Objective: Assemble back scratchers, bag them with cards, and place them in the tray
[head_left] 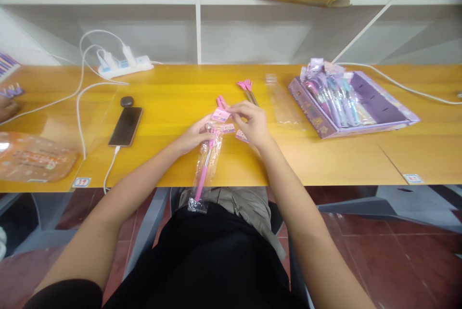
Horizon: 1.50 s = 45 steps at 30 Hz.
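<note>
My left hand (197, 135) is closed on the top of a clear plastic bag (212, 157). Inside it lies a pink back scratcher (202, 176) with a metal shaft, its handle end hanging past the table's front edge. My right hand (250, 121) pinches a small pink printed card (221, 115) just above the bag's top. Other small cards (242, 135) lie under and beside my right hand. Two more back scratchers (246, 85) with pink hand-shaped heads rest behind it, their lower parts hidden. Another pink head (222, 102) shows behind the card.
To the right is a purple display box (378, 107) with several wrapped pens or sticks, and a flat clear bag (283, 102) beside it. At left are a phone (125, 126) on a cable, a power strip (126, 66) and an orange pouch (36, 157). Another person's hand (7, 108) shows far left.
</note>
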Tool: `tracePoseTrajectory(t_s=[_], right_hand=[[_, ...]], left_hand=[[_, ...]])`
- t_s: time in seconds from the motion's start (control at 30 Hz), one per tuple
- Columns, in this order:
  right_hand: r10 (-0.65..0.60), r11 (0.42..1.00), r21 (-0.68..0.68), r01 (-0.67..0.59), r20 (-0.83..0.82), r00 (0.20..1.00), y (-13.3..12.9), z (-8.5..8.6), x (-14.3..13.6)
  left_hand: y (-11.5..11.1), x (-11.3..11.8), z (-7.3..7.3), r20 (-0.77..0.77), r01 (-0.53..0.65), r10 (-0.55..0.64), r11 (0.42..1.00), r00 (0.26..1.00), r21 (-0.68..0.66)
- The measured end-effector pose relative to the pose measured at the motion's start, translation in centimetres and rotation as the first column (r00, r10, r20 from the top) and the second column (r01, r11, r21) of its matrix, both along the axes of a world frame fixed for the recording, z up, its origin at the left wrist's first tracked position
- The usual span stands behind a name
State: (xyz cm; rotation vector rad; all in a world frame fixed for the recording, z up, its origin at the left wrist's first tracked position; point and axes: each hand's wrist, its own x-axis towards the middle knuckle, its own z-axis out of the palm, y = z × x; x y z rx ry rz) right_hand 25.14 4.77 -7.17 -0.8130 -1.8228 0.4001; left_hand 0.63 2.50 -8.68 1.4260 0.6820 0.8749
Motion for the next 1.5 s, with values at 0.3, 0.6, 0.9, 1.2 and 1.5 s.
tracePoseTrajectory(t_s=[0.3,0.6,0.9,1.2,1.5], right_hand=[[-0.048,0.998,0.041,0.046,0.038,0.998,-0.7,0.8,0.2],[0.044,0.996,0.076,-0.049,0.064,0.997,0.0,0.1,0.6],[0.071,0.992,0.099,-0.076,0.051,0.996,-0.1,0.3,0.6],[-0.007,1.0,-0.015,0.008,0.018,1.0,-0.7,0.6,-0.4],[0.099,0.995,-0.03,-0.097,0.061,0.993,-1.1,0.4,-0.8]], left_hand=[[0.0,0.1,0.0,-0.04,-0.011,0.012,0.999,0.999,0.039],[-0.4,0.2,0.2,-0.081,0.006,-0.002,0.999,0.997,0.042],[-0.2,0.2,0.2,-0.09,-0.007,0.012,0.999,0.996,0.053],[-0.2,0.1,0.2,-0.106,-0.007,0.006,1.0,0.994,-0.008],[0.1,0.2,0.0,-0.023,-0.056,0.055,0.998,0.998,-0.016]])
